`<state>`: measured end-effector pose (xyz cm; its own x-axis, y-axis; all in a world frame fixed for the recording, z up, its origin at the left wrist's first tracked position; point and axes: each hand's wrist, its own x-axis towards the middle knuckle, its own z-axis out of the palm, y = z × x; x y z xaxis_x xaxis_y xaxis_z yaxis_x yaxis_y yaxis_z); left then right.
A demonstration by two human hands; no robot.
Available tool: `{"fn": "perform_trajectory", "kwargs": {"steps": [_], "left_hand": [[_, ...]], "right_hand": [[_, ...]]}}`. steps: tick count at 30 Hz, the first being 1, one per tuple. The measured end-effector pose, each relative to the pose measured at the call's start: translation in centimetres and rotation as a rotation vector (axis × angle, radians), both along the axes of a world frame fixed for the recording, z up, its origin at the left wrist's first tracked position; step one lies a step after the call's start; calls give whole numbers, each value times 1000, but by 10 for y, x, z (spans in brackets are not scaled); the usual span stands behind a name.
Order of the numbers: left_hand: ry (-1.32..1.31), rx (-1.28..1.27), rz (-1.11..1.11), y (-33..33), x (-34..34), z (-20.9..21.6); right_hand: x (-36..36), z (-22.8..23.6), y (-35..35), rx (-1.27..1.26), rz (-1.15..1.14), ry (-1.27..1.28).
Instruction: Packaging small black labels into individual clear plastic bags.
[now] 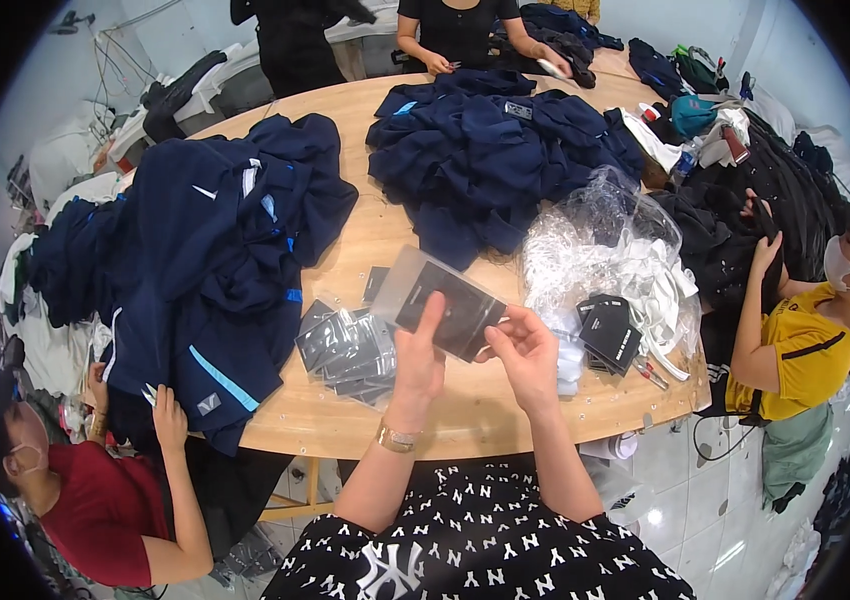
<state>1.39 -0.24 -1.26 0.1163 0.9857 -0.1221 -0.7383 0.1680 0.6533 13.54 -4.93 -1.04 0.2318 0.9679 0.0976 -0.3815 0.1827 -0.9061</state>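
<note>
Here, a dark card in a clear sleeve was held up at frame centre.
The left hand point(418, 358) pinched the flat, rectangular dark card point(450, 310) by its lower edge; the right hand point(525, 352) gripped its right corner, above the wooden table point(465, 405). One stack of bagged cards point(345, 350) lay just left, two navy garment piles point(215, 260) further up, and crumpled clear bags point(595, 240) to the right.

Clear plastic sleeve point(437, 300) with dark card inside: flat, rectangular, glossy, tilted so long edge runs from 10 o'clock down to 4 o'clock. Held up above wooden table edge, at frame centre. Left hand point(417, 362) grips lower edge at 6 o'clock, thumb up over face. Right hand point(525, 352) pinches corner at 4 o'clock.
</note>
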Motion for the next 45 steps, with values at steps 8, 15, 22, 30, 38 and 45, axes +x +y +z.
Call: {"fn": "perform_trajectory", "kwargs": {"steps": [8, 15, 22, 30, 38, 45], "left_hand": [[-12, -86, 100, 2, 1, 10], [144, -47, -70, -8, 10, 22], [190, -40, -58, -10, 14, 10], [-38, -64, 7, 1, 4, 14], [-5, -87, 12, 0, 3, 17], [35, -101, -8, -9, 13, 18]], "right_hand": [[2, 9, -3, 43, 204, -37], [-18, 12, -8, -17, 74, -43], [-14, 4, -8, -62, -33, -56], [6, 13, -11, -16, 243, -31], [-5, 11, -9, -21, 170, -103], [-17, 7, -4, -43, -11, -102]]}}
